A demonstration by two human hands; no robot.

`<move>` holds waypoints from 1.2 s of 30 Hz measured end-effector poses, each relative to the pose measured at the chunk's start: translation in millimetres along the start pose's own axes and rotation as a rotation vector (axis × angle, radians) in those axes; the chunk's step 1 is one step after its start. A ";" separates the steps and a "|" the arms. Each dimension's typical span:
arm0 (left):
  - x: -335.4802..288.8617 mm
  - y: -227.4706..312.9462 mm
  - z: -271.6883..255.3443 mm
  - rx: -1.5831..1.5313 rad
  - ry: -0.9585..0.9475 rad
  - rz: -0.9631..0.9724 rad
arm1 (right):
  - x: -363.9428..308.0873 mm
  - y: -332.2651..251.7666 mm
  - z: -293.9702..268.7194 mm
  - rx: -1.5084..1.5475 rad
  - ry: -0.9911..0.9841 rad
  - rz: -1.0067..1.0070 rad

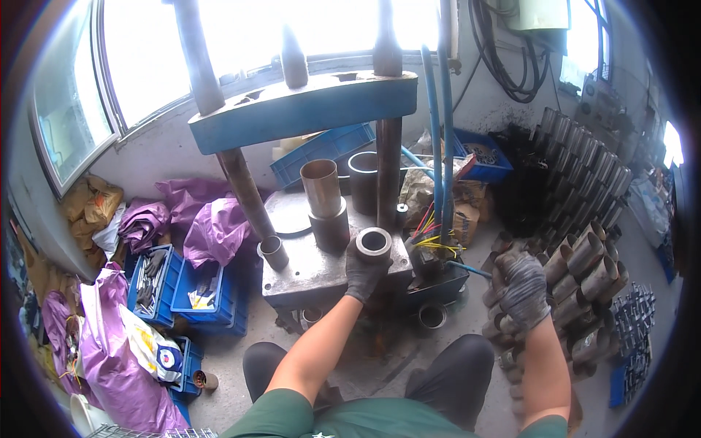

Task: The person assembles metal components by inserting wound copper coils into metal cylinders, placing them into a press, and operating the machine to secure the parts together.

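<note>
A person's gloved left hand (pixel 366 273) has its fingers wrapped around a thick metal sleeve (pixel 374 255), open end up, at the near right part of a blue press's steel bed (pixel 310 279). The gloved right hand (pixel 523 288) is at a stack of metal tubes (pixel 584 255) on the floor; its fingers are curled, but whether they grip a tube cannot be told. At left, a white bag (pixel 150 347) carries yellow and blue printing with a round emblem. Beside purple sacks (pixel 215 232), one blue crate (pixel 174 290) holds dark elongated parts; its neighbour (pixel 232 323) holds a pale packet. Behind, a blue bin (pixel 491 174) contains small grey pieces.
</note>
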State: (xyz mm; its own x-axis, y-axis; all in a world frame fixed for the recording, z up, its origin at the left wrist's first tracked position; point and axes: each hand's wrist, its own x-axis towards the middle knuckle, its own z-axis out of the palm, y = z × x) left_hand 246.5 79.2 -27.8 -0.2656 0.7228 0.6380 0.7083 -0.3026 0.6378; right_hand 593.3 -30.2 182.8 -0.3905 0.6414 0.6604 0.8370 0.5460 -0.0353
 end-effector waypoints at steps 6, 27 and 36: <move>-26.3 19.6 -82.2 0.158 0.156 0.101 | 82.4 7.1 11.0 0.022 0.278 -0.066; 172.2 104.2 -173.2 -0.760 0.530 0.354 | 164.1 26.0 18.8 0.002 -0.248 0.470; 305.7 -29.1 -173.5 -0.607 0.193 0.228 | 162.7 7.6 9.3 0.090 -0.259 0.453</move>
State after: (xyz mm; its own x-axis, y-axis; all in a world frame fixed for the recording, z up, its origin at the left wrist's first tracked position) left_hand 31.3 201.2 223.5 -0.3055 0.4924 0.8150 0.2824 -0.7705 0.5714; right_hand 532.6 83.3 282.9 -0.0889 0.9297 0.3576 0.9123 0.2200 -0.3454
